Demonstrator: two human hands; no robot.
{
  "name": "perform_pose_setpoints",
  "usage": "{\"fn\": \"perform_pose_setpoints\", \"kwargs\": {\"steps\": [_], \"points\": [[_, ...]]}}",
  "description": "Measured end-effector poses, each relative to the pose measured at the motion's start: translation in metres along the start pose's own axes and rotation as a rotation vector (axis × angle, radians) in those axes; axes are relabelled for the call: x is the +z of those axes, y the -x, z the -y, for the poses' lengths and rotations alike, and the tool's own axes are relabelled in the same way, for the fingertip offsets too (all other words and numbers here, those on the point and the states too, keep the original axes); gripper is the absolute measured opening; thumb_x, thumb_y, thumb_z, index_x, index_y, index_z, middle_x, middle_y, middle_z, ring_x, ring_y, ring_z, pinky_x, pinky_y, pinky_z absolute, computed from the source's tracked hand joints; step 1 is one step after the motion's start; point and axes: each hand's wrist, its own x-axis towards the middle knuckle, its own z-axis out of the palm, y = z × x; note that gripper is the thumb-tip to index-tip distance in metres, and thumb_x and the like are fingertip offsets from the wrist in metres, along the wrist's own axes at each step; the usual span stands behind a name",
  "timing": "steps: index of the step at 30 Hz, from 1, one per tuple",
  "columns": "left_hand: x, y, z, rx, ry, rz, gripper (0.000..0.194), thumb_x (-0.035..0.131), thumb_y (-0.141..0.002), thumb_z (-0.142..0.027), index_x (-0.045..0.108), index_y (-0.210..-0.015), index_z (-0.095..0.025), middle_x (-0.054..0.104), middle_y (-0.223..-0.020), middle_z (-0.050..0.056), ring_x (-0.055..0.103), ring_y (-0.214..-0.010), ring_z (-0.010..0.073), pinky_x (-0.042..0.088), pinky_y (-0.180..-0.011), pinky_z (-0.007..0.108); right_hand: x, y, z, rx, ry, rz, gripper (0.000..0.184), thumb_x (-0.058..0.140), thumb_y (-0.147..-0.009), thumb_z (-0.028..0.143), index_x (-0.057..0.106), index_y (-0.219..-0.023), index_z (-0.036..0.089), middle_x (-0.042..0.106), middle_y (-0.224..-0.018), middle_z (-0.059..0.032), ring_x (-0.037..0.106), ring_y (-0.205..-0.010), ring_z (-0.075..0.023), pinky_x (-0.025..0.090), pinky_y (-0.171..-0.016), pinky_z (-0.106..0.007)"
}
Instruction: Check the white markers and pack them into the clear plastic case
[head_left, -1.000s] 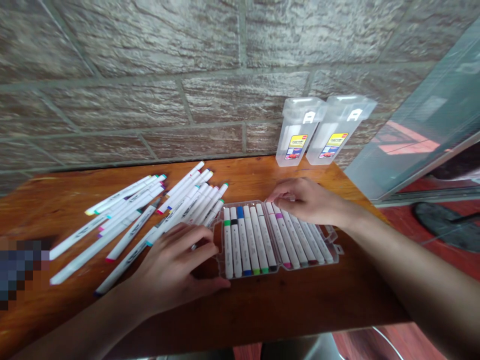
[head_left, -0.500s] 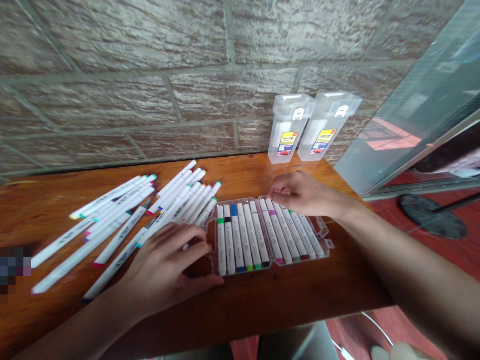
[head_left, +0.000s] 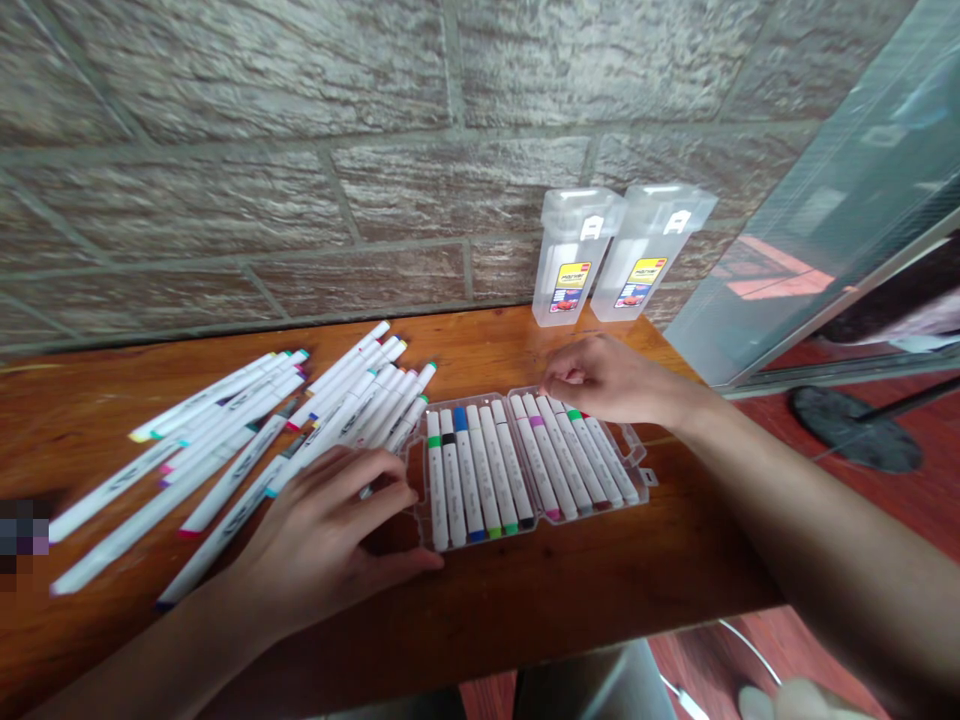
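Observation:
A clear plastic marker case [head_left: 540, 515] lies unfolded on the wooden table. White markers with coloured ends stand side by side in its left half [head_left: 480, 470] and its right half [head_left: 574, 455]. At the case's left edge is my left hand [head_left: 337, 520], thumb apart from the bent fingers, nothing seen in its grasp. My right hand [head_left: 596, 378] hovers at the far edge of the right half, over the tops of the markers. Its fingers are curled closed, and their tips are hidden. Beyond my left hand, a loose pile of white markers [head_left: 247, 420] spreads across the table.
Two translucent upright marker boxes [head_left: 566, 265] with yellow labels stand at the back right against the brick wall [head_left: 397, 190]. The table [head_left: 600, 580] ends at the right beside a glass panel [head_left: 810, 220]. A white cable [head_left: 750, 650] lies below.
The whole view has shifted slightly. My right hand has risen a little from the markers, uncovering more of a green-banded one. My left hand stays about where it was.

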Motion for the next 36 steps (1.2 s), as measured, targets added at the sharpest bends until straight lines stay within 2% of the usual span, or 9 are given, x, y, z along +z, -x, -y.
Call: {"fn": "perform_pose_setpoints", "kwargs": {"steps": [5,11,15,21,32,36], "points": [[-0.0004,-0.0003,-0.0003,-0.016,-0.004,0.012,0.037,0.075,-0.088,-0.056,0.072,-0.089,-0.02,0.071,-0.098,0.005,0.068,-0.086,0.0214,0.053,-0.079,0.034,-0.0014,0.0008,0.0018,-0.027,0.002,0.003,0.021,0.056,-0.087,0.023,0.063,-0.068,0.019,0.061,-0.066,0.0,0.053,-0.061,-0.0142,0.035,-0.058,-0.03],[-0.0004,0.0004,0.0009,0.005,-0.019,0.001,0.036,0.076,-0.088,-0.055,0.071,-0.09,-0.019,0.071,-0.099,0.007,0.068,-0.086,0.0225,0.053,-0.079,0.036,-0.0017,0.0012,0.0016,-0.064,-0.007,0.035,0.024,0.055,-0.088,0.023,0.06,-0.065,0.019,0.057,-0.064,0.0016,0.05,-0.058,-0.0128,0.032,-0.056,-0.03],[-0.0008,0.0006,0.001,0.01,-0.025,0.008,0.035,0.075,-0.089,-0.054,0.071,-0.09,-0.019,0.071,-0.1,0.007,0.068,-0.086,0.0224,0.054,-0.079,0.036,-0.0032,0.002,0.0029,-0.037,-0.051,0.041,0.023,0.055,-0.087,0.021,0.059,-0.064,0.019,0.057,-0.062,0.0015,0.05,-0.056,-0.0134,0.031,-0.054,-0.03],[-0.0011,-0.0003,0.0007,0.015,-0.025,0.0,0.035,0.074,-0.09,-0.054,0.071,-0.091,-0.019,0.071,-0.099,0.007,0.068,-0.086,0.0222,0.054,-0.079,0.036,-0.0066,0.0022,0.0027,0.006,-0.028,0.004,0.03,0.056,-0.083,0.017,0.043,-0.056,0.021,0.048,-0.054,0.0032,0.046,-0.052,-0.0126,0.031,-0.053,-0.029],[0.0003,0.001,0.0019,0.024,-0.047,-0.002,0.037,0.073,-0.09,-0.055,0.069,-0.09,-0.019,0.071,-0.099,0.007,0.068,-0.084,0.0225,0.054,-0.078,0.037,-0.008,0.0018,-0.0005,0.024,-0.035,0.032,0.025,0.055,-0.083,0.02,0.05,-0.058,0.022,0.053,-0.056,0.0015,0.05,-0.055,-0.0144,0.035,-0.053,-0.032],[0.0003,0.0005,0.002,0.028,-0.038,-0.004,0.037,0.074,-0.09,-0.055,0.068,-0.091,-0.018,0.07,-0.098,0.007,0.068,-0.083,0.0219,0.054,-0.076,0.036,-0.0087,0.0017,-0.0018,0.027,0.014,0.006,0.027,0.055,-0.082,0.019,0.046,-0.056,0.022,0.048,-0.056,0.0019,0.047,-0.055,-0.0131,0.033,-0.053,-0.032]]}}
